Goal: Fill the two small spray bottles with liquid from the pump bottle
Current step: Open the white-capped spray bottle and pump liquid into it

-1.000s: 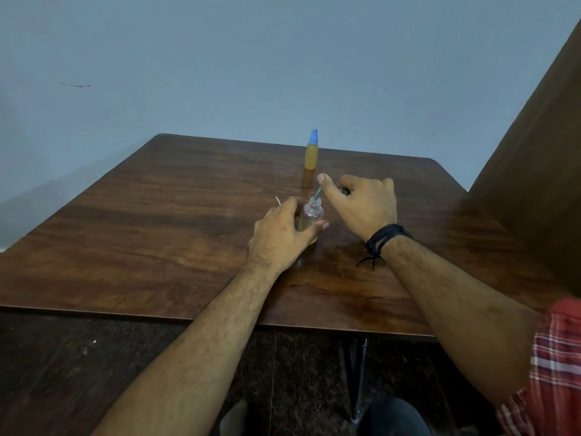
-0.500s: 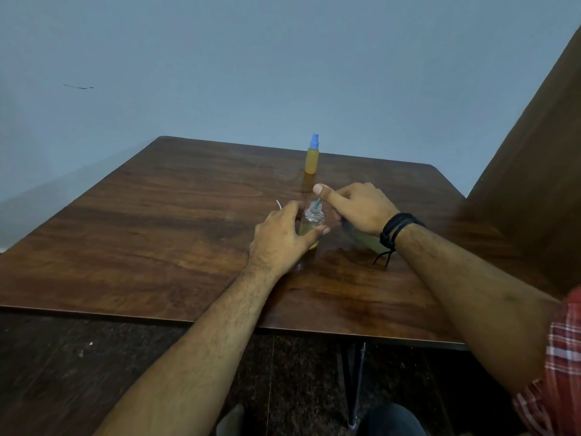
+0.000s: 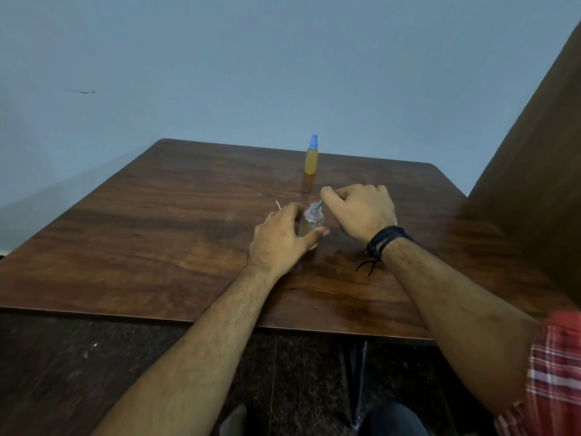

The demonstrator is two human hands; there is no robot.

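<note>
The left hand [image 3: 279, 239] grips a small clear bottle [image 3: 311, 222] that stands upright on the wooden table [image 3: 163, 215]. Its fingers curl round the far-left side of the bottle while the thumb lies across the near side, tip pointing right. The bottle's neck is open, and yellowish liquid fills roughly its lower half; the upper half looks clear.

The right hand [image 3: 361, 212] sits just right of the bottle with its fingers clenched, knuckles up. Thumb and forefinger pinch a thin blue-green tube [image 3: 319, 204] that slants down and to the left into the open neck of the bottle. Whatever else is tucked under the curled fingers is hidden by the back of the hand, so I cannot tell what it is attached to. A black cord bracelet [image 3: 385, 243] wraps the right wrist, its loose ends hanging toward the table.

A thin white piece [image 3: 278, 205] pokes up just beyond the left hand's knuckles; it is too small to identify.

Farther back, near the far edge of the table and well apart from both hands, a second small bottle [image 3: 311, 158] stands upright. It is filled with yellow-orange liquid and capped with a blue spray top [image 3: 313, 142].

A red plaid sleeve [image 3: 553, 372] shows at the near right corner. A pale blue wall [image 3: 283, 64] rises behind the table, and a brown wooden panel [image 3: 534, 146] slants along the right side. Below the near table edge, a dark floor [image 3: 94, 357] is visible.
</note>
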